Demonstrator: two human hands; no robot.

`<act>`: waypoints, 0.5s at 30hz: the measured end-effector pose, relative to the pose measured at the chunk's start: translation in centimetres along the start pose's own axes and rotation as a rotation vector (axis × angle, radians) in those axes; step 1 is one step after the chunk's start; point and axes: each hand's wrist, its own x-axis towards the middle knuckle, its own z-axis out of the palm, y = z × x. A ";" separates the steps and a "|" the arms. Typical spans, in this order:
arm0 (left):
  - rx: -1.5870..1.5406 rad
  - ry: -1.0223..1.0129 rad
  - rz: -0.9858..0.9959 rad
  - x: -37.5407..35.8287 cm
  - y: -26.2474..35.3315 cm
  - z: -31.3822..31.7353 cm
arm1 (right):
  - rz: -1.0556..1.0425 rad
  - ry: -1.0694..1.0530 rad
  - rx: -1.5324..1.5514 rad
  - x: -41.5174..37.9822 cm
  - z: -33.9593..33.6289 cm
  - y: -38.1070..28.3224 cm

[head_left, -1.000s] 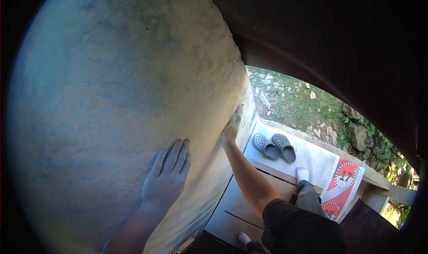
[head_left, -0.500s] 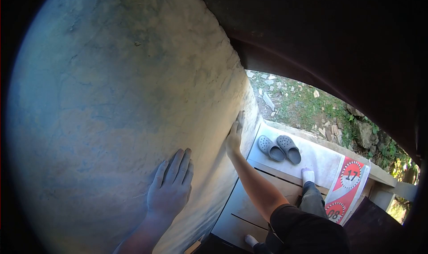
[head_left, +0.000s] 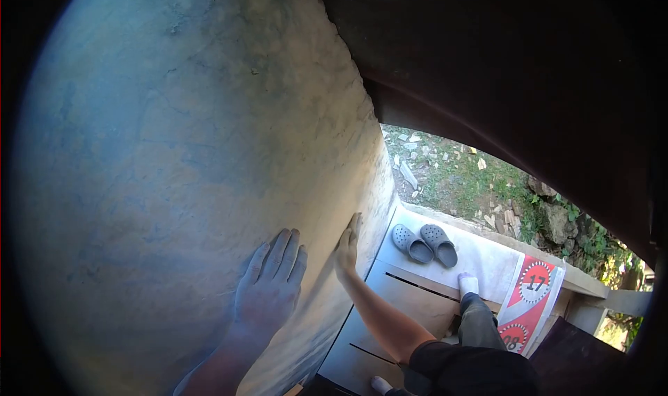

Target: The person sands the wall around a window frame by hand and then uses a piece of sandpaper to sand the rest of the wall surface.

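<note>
A rough, pale plastered wall (head_left: 174, 152) with darker stains fills the left and middle of the view. My left hand (head_left: 268, 292) lies flat against it, fingers stretched upward and slightly apart. Farther right, near the wall's corner, my right hand (head_left: 347, 250) also rests on the surface, seen from the side with its fingers extended. Neither hand shows any object in it.
Grey clogs (head_left: 424, 246) stand on a white sheet (head_left: 480, 257) below, beside a red banner (head_left: 532, 292) with numbers. My socked foot (head_left: 468, 285) is on the ledge. Dark sheeting (head_left: 501, 83) hangs at upper right; stony grass (head_left: 459, 180) lies beyond.
My right hand has slid down and a little left along the wall. My left hand stays nearly in place on it. The view has shifted slightly.
</note>
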 end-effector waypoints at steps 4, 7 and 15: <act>-0.058 0.019 -0.071 0.0 0.1 -1.2 | -0.053 0.092 0.055 4.2 2.2 -4.5; -0.089 0.091 -0.117 0.1 -0.2 -1.3 | -0.365 -0.106 -0.175 -1.6 4.1 -10.5; -0.063 0.019 -0.096 0.2 -0.2 -1.9 | -0.086 0.029 0.044 5.4 0.2 -1.3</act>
